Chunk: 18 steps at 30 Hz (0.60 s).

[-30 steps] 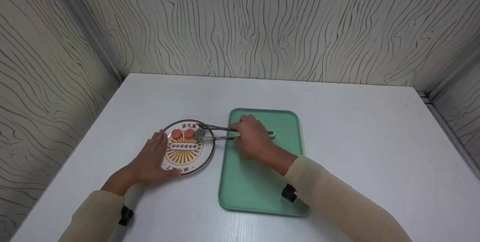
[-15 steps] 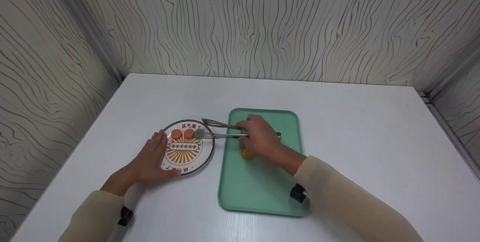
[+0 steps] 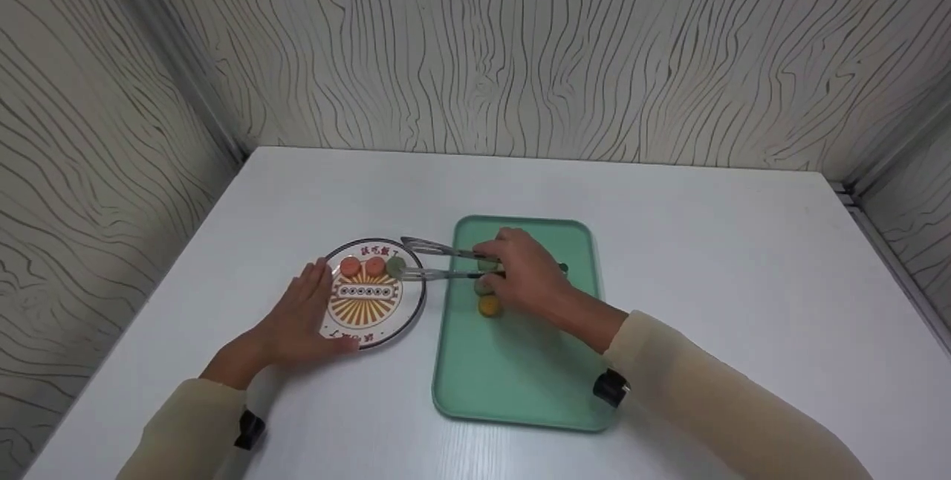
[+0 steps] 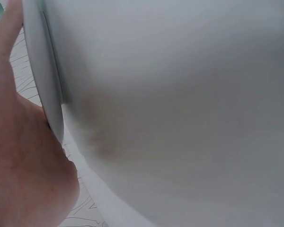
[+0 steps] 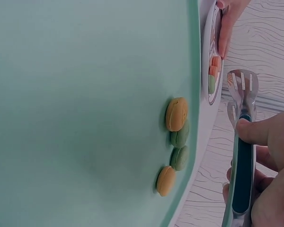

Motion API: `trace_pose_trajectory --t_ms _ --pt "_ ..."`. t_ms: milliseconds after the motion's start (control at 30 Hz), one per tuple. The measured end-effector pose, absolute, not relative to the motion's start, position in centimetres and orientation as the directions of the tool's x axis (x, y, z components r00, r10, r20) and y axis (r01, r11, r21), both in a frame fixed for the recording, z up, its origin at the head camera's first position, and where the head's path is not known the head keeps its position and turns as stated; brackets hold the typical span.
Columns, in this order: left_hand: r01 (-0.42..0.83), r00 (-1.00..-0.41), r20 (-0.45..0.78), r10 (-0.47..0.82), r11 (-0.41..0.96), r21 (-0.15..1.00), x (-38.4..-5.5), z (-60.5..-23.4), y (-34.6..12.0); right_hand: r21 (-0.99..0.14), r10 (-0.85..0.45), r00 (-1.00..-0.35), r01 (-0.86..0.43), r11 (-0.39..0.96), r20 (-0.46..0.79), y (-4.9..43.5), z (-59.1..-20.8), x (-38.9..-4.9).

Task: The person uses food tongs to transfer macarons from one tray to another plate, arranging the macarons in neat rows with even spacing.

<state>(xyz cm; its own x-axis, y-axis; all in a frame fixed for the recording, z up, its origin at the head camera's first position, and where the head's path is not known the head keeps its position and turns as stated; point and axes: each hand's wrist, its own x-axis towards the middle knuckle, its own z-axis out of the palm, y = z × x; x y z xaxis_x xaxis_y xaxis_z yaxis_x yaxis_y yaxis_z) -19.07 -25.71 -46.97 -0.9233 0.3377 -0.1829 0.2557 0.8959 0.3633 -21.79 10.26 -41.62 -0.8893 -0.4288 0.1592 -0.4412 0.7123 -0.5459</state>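
My left hand [image 3: 301,320] rests with straight, spread fingers against the left rim of a round patterned plate [image 3: 409,305]. Two coral macarons [image 3: 350,266] and a green macaron [image 3: 395,267] sit in a row on it. In my right hand [image 3: 526,268] I grip metal tongs [image 5: 244,170] with dark handle panels. Their arms stand apart, and the slotted tips overlap the plate's right edge beside the green macaron in the head view. Below this hand, the right wrist view shows two yellow-orange macarons [image 5: 176,114] and two green macarons [image 5: 180,158] on the green tray [image 3: 513,383].
The tray lies just right of the plate on a white table [image 3: 706,279]. Patterned panels [image 3: 483,49] stand behind the table and at both sides. A dark band [image 3: 611,388] sits at my right sleeve, near the tray's right edge.
The tongs have spread and let go of the green macaron, which stays on the plate. My right hand has drawn to the right, uncovering macarons on the tray. My left hand keeps its place.
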Motion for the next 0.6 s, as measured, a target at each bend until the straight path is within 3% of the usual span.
trace_pose_trajectory --t_ms 600 --pt "0.258 -0.928 -0.165 0.335 0.895 0.365 -19.0 -47.1 -25.8 -0.549 -0.460 -0.868 -0.480 0.684 0.186 13.3 -41.3 -20.2"
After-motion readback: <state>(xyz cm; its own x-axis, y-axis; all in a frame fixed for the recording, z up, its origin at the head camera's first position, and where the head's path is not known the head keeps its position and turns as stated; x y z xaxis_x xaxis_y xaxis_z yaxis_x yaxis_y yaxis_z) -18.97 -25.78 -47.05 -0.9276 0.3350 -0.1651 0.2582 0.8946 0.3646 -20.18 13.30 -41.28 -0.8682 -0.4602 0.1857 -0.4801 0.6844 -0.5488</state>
